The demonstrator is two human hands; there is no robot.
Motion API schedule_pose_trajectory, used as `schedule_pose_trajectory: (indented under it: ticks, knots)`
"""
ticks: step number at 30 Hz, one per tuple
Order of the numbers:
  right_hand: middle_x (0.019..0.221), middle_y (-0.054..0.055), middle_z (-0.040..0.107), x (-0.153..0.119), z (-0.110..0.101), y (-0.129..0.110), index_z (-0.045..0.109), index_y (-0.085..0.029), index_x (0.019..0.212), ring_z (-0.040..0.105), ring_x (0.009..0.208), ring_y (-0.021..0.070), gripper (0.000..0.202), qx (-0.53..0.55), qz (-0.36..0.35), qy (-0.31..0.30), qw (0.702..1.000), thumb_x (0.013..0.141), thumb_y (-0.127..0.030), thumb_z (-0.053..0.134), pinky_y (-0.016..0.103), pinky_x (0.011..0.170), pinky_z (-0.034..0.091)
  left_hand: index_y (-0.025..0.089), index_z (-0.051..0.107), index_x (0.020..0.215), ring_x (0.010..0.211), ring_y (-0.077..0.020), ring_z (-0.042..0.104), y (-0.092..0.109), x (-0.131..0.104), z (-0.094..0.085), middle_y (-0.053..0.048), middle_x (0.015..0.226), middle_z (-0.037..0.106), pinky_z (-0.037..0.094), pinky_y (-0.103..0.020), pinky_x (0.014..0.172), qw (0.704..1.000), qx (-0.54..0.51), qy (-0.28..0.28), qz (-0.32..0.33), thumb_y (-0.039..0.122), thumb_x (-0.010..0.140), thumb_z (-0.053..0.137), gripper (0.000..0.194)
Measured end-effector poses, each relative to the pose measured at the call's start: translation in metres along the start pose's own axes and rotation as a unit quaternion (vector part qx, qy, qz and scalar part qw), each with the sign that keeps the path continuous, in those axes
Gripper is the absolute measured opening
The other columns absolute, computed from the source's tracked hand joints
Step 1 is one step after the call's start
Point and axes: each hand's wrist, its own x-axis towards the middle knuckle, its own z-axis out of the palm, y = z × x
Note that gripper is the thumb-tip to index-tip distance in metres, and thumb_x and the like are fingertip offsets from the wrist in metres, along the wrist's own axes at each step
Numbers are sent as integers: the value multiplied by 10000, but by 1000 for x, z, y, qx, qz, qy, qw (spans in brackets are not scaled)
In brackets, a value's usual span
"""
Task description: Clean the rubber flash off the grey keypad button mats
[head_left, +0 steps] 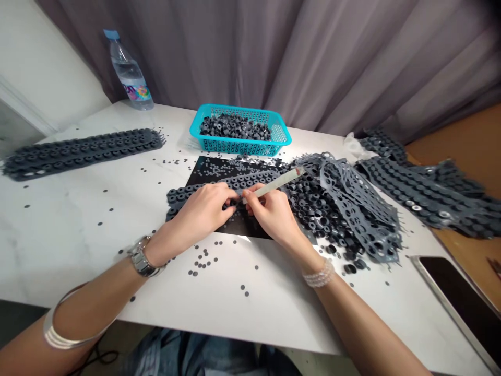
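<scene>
Over a black mat (250, 227), my left hand (209, 206) is closed on the near edge of a dark rubber sheet (178, 194) set with rows of ring-shaped parts. My right hand (270, 209) grips a pale, flat stick-like tool (279, 181), its far end pointing up and to the right. The tool's near end meets the sheet close to my left fingertips. Exactly what the left fingers pinch is partly hidden. Just right of my right hand lies a heap of loose black rubber rings (317, 203).
Punched-out sheets (356, 203) lie over the heap. A turquoise basket (240, 108) of small parts stands behind the mat. More sheets of rings lie left (82, 152) and right (426, 193). A water bottle (131, 78), a phone (457, 303) and scattered small discs (201, 265) are also on the table.
</scene>
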Motion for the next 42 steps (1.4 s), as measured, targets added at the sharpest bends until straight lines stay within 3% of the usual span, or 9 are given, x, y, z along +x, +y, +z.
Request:
schedule_pose_trajectory:
  ticks: [12,17,19,22,25,27,33,39,42]
  knots:
    - [626,-8,622,1,5,1,600,-199,729,549,534,123,254,-48,-29,-3,998,934,-260,463,243,586,357,164,737,851,738,-193,603,1,3,6,-69,827,658,413,-310,671,1000,6,-9,-8,173,849,550,188]
    - [598,-17,581,0,11,2,614,-196,768,458,478,107,225,-86,-41,20,995,931,-245,466,258,555,302,176,733,774,714,-145,586,-5,3,-9,-29,796,690,429,-266,689,986,-156,18,-48,191,819,632,112]
    - [571,-22,563,-1,11,3,612,-192,753,459,477,107,224,-72,-36,22,997,924,-246,477,256,550,303,186,736,802,626,-98,530,-10,3,-22,-3,750,670,410,-216,600,947,-289,52,-130,246,788,707,68]
    - [565,-19,574,0,9,5,612,-188,720,505,503,111,254,-2,-13,28,1000,923,-285,495,242,552,339,165,715,827,502,-39,391,-22,3,-34,25,661,571,299,-155,439,821,-509,78,-247,224,756,762,104]
    - [573,-15,587,2,6,9,634,-183,741,532,519,114,303,95,24,68,993,927,-386,508,232,543,376,135,692,814,505,-19,399,-32,6,-34,-7,747,603,293,-120,405,692,-664,45,-279,125,742,761,100]
    - [565,-21,575,5,3,12,635,-179,740,519,501,105,327,153,41,99,982,916,-431,524,225,520,380,113,676,794,503,-15,414,-35,9,-31,-46,808,638,312,-111,393,637,-712,31,-293,86,770,724,61]
    - [512,-45,531,8,-2,11,618,-165,737,461,427,81,323,249,76,125,957,874,-455,582,215,449,337,83,638,814,482,-17,415,-29,9,-26,-89,812,663,336,-105,373,535,-783,10,-318,56,856,626,51]
    - [557,-27,557,8,2,15,636,-161,742,467,460,89,352,240,66,113,962,873,-485,588,227,469,350,116,587,792,508,-31,444,-21,9,-27,-113,852,669,345,-98,378,520,-795,14,-310,93,877,599,89]
    - [594,-17,575,13,3,22,647,-167,753,477,492,96,359,232,43,104,966,888,-490,568,232,499,364,93,590,817,589,-74,530,-18,8,-31,-173,912,669,372,-96,380,482,-818,19,-314,61,847,514,88]
